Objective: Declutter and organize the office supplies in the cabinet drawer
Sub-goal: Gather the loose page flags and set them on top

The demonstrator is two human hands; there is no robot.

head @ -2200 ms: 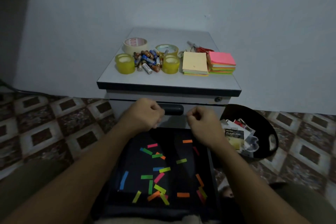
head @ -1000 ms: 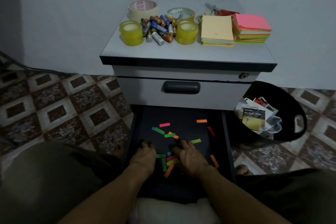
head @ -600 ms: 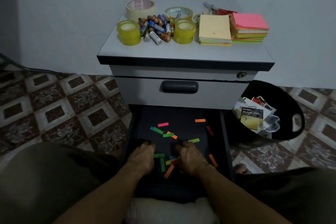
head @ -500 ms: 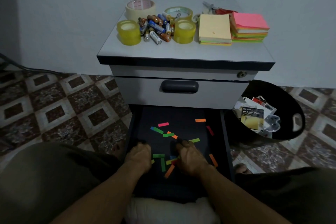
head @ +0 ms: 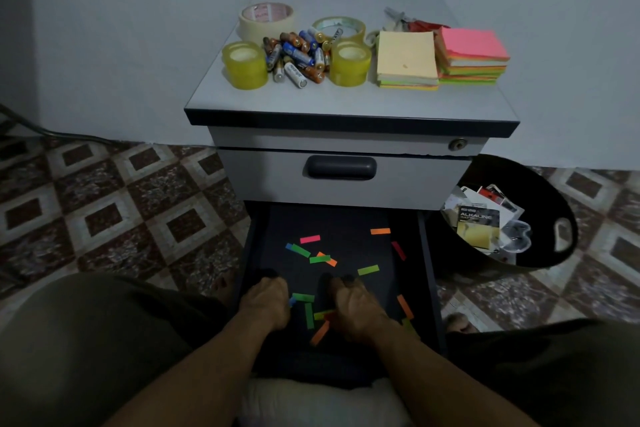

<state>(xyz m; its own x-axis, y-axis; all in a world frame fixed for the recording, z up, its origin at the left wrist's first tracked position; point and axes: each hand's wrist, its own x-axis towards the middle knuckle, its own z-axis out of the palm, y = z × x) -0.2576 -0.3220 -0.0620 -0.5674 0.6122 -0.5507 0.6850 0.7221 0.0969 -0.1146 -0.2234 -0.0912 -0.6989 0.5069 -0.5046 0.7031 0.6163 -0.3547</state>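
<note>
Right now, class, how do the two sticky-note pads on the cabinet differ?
The left pad has a pale yellow top sheet; the right pad has a pink one. The right pad looks thicker than the left pad. The right pad sits slightly further back than the left pad. Both are square and lie flat on the cabinet.

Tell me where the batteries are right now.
In the head view the batteries lie heaped on the cabinet top, left of centre, between the left yellow tape roll and the right yellow tape roll.
</note>
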